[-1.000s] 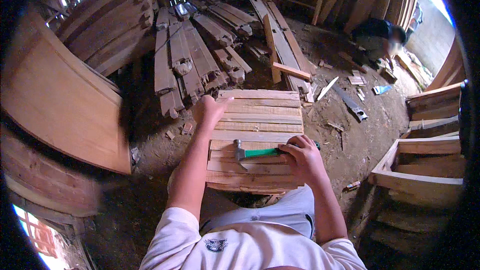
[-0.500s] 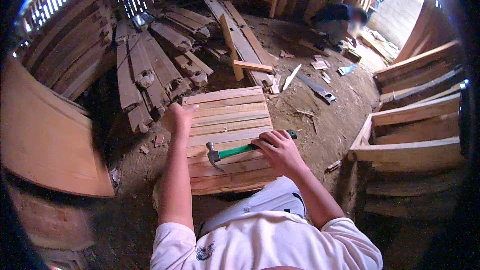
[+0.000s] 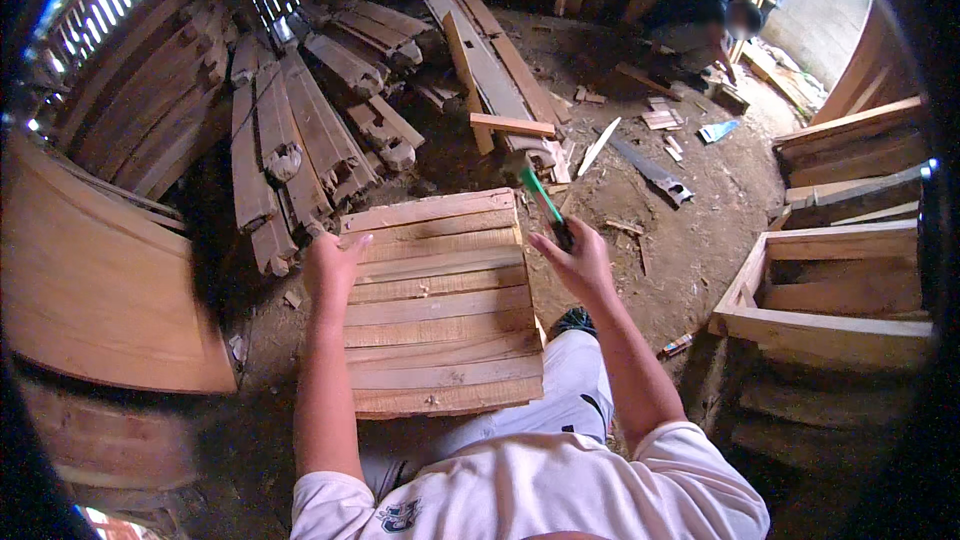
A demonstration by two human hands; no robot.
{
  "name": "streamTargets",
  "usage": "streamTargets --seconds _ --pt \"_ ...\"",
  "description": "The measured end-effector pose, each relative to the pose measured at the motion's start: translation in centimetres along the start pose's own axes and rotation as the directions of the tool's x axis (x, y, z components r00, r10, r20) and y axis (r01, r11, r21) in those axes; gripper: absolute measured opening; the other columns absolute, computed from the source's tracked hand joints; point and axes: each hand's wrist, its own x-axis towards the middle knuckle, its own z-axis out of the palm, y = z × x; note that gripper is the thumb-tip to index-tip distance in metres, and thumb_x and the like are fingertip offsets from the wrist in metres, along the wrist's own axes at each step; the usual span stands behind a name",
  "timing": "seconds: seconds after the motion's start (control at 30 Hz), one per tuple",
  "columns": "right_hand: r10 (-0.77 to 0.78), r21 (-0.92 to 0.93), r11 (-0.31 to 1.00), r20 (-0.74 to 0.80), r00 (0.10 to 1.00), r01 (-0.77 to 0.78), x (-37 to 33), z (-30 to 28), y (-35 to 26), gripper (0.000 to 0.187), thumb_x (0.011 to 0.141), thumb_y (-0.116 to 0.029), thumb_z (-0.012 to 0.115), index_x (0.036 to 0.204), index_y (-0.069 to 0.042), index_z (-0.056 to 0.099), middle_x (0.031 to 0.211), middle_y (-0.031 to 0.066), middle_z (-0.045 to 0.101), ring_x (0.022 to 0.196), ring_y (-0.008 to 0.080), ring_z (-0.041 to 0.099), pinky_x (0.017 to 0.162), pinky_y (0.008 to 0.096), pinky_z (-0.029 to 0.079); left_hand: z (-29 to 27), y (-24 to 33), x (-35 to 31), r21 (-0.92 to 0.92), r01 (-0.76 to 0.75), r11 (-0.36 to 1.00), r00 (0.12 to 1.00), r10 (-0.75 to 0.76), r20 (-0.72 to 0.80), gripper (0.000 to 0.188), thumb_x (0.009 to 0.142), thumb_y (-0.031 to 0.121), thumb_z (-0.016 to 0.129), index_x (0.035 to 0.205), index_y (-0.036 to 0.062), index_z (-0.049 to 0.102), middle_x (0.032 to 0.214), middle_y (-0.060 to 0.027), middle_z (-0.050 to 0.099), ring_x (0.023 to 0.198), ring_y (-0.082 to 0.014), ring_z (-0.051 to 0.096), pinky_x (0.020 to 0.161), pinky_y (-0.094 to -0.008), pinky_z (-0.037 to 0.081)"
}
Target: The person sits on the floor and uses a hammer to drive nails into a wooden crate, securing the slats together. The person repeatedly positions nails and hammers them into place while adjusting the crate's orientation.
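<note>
We are holding a green-handled hammer [image 3: 541, 197] in our right hand [image 3: 580, 262], the fingers [image 3: 562, 236] closing around the lower end of its handle so that the blurred head is pointing up and away from us, raised above the far right corner of the slatted wooden panel [image 3: 440, 305]. Our left hand [image 3: 332, 262] is pressing on the panel's far left corner, its fingers [image 3: 352, 243] lying open and flat over the edge, gripping nothing. The panel is lying between our two hands, over our lap, its slats running from left to right. Beyond the left fingers, a heap of weathered boards [image 3: 300, 130] is lying on the dirt floor [image 3: 690, 230]. To the right of the right fingers, wooden frames [image 3: 840, 280] are standing stacked.
</note>
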Motion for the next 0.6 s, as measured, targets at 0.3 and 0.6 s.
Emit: streamTargets --seconds 0.3,0.6 --pt "0.242 0.602 0.735 0.194 0.951 -0.310 3.5 6.4 -0.3 0.052 0.085 -0.034 0.086 0.119 0.002 0.069 0.085 0.0007 0.068 0.073 0.0090 0.057 0.068 0.0266 0.047 -1.5 0.9 -0.9 -0.005 0.035 0.999 0.997 -0.035 0.069 0.064 0.071 0.055 0.088 0.095 -0.0017 0.069 0.092 -0.0222 0.073 0.088 -0.0387 0.071 0.077 -0.0463 0.055" --pt "0.284 0.499 0.780 0.255 0.924 -0.377 4.4 5.2 -1.3 0.052 0.086 -0.036 0.083 0.124 -0.004 0.066 0.076 -0.0050 0.057 0.057 0.0047 0.043 0.050 0.0250 0.032 -1.5 1.4 0.0 0.041 -0.035 0.999 0.994 0.031 0.101 0.065 0.073 0.061 0.084 0.081 0.0003 0.063 0.077 -0.0192 0.067 0.075 -0.0410 0.066 0.069 -0.0482 0.052"
